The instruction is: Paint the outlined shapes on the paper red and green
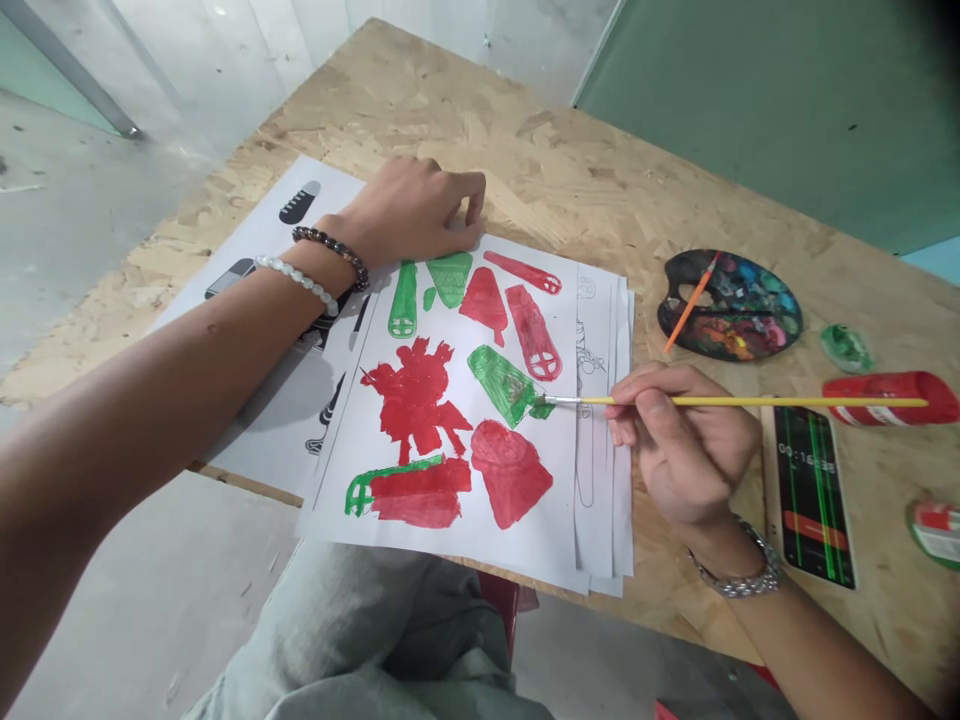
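I am seeing the left hand (405, 212) hiding a corner of the painted paper (525, 545). The picture's edge is cutting off a red and white paint tube (936, 533), and the tiny numbers on the phone (811, 495) are staying too blurry to read.

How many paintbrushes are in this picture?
2. A yellow-handled paintbrush is in the right hand, tip at a green painted shape; an orange-handled paintbrush lies on the paint palette.

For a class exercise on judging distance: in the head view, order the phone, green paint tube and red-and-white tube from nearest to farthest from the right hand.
From the right hand:
1. Phone, just right.
2. Green paint tube, upper right.
3. Red-and-white tube, far right edge.
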Tool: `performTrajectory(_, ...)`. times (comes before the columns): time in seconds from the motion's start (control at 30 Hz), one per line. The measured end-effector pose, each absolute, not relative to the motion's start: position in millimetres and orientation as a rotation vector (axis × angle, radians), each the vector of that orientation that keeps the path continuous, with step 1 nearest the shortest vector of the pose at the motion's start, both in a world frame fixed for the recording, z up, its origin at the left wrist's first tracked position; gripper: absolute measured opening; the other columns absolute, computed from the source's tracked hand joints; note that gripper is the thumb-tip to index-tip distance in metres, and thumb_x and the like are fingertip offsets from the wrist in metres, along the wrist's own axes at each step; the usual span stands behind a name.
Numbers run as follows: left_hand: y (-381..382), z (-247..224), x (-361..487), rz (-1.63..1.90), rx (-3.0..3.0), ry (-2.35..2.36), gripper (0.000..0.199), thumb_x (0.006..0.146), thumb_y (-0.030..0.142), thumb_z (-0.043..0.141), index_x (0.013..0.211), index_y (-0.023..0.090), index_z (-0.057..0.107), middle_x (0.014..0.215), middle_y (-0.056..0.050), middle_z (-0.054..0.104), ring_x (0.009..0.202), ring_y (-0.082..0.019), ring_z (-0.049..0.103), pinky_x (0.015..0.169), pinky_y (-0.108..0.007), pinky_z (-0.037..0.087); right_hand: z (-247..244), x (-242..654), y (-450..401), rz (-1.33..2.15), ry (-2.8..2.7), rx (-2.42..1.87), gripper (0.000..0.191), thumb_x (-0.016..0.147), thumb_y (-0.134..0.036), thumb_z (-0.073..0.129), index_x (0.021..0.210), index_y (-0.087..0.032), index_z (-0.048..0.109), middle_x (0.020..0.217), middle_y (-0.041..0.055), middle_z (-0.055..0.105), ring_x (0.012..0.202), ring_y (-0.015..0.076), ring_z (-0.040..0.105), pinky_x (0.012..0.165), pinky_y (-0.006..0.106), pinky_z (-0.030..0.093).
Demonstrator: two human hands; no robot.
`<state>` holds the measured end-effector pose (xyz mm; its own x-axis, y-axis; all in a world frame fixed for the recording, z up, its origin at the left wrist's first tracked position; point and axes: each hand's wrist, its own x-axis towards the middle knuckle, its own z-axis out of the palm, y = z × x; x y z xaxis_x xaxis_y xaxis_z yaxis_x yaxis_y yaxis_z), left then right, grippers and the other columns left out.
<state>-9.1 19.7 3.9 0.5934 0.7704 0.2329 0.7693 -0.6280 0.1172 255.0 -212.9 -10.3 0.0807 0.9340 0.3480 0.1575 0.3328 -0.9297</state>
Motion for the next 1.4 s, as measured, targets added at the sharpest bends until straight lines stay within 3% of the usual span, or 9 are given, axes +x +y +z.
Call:
performTrajectory(0.43,19.5,2.8,-9.4,0.42,2.782,1.375,0.037,0.093,0.039,0.056,0.122,0.031,0.078,0.092,-0.002,0.083,0.075,-0.023,0.066,0.071,-0.039,0.039,-5.6,252.9,-211.6,0.885,-1.373,-1.077,0.021,0.102,-0.036,0.071,0.085,-0.024,0.075,0.073,0.0016,0.064,0.05,0.0121,0.05,0.043,0.031,0.038)
performTrajectory(1.1,20.9,2.2,-9.5,0.46,2.777,1.346,0.038,0.09,0.046,0.048,0.112,0.033,0.076,0.082,-0.002,0.077,0.068,-0.022,0.057,0.068,-0.04,0.036,-6.9,252.7,-211.9,0.825,-1.362,-1.113,0.024,0.102,-0.039,0.073,0.084,-0.024,0.072,0.075,0.0011,0.065,0.051,0.0118,0.05,0.044,0.031,0.04)
performTrajectory(1.4,19.7,4.2,-8.7,0.45,2.757,1.349,0.04,0.089,0.049,0.047,0.112,0.035,0.077,0.089,-0.003,0.08,0.074,-0.025,0.063,0.073,-0.044,0.042,-7.9,253.3,-208.7,0.849,-1.336,-1.016,0.017,0.101,-0.03,0.07,0.087,-0.025,0.076,0.076,0.0007,0.063,0.051,0.0111,0.051,0.042,0.029,0.04)
